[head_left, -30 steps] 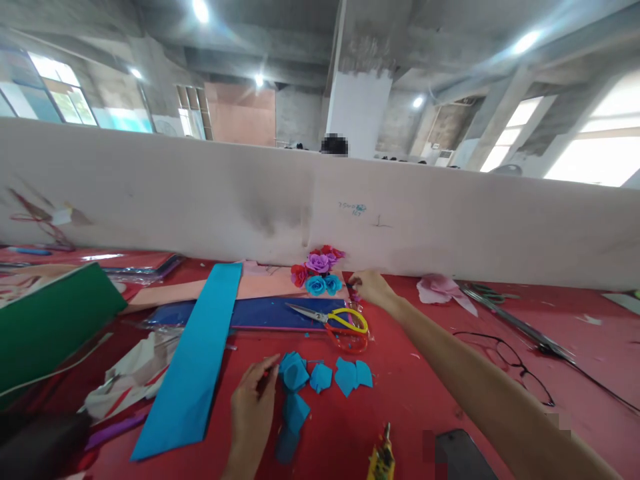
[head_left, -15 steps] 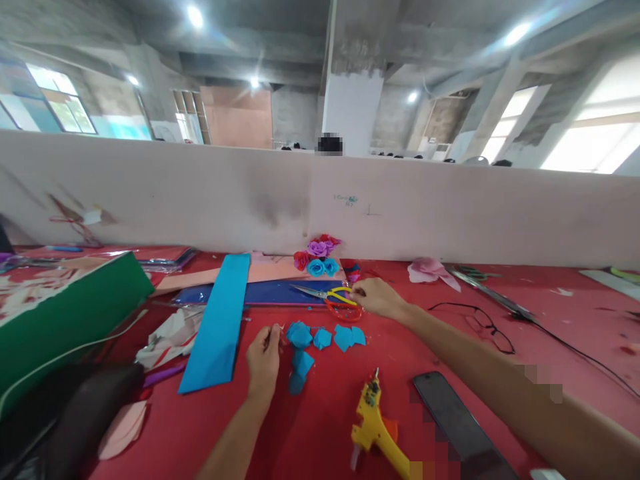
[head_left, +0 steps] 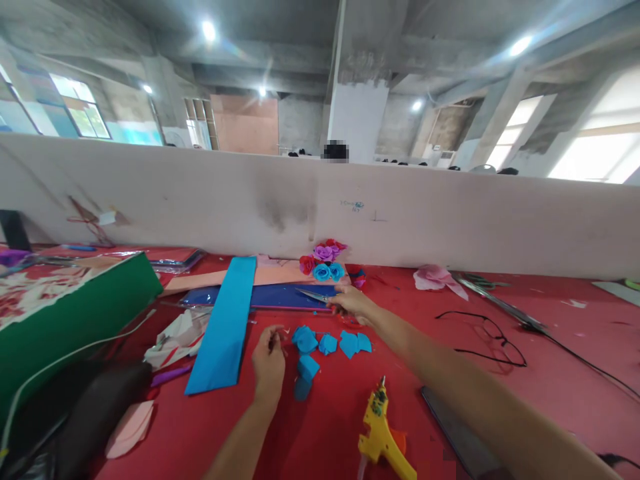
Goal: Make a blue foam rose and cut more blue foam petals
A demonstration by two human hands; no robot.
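My right hand (head_left: 354, 304) is closed over the handles of a pair of scissors (head_left: 313, 295), whose blades point left above a dark blue packet (head_left: 280, 295). Most of the handles are hidden under the fingers. My left hand (head_left: 269, 350) is held in a pinch beside the cut blue paper pieces; a thin pale bit shows at its fingertips, too small to name. Those blue paper petals (head_left: 305, 340) lie in a loose group between my hands. Left of my left hand rests a long blue crepe paper strip (head_left: 225, 333).
Near the front lies a yellow glue gun (head_left: 379, 430), with a phone (head_left: 450, 420) partly under my right forearm. Eyeglasses (head_left: 500, 340) sit to the right. Paper roses (head_left: 327, 261) stand by the white partition (head_left: 225, 200). A green box (head_left: 100, 293) holds scraps at left.
My right hand has moved left over the scissors and now covers their handles. The left hand stays pinched in about the same place. The view has shifted slightly.
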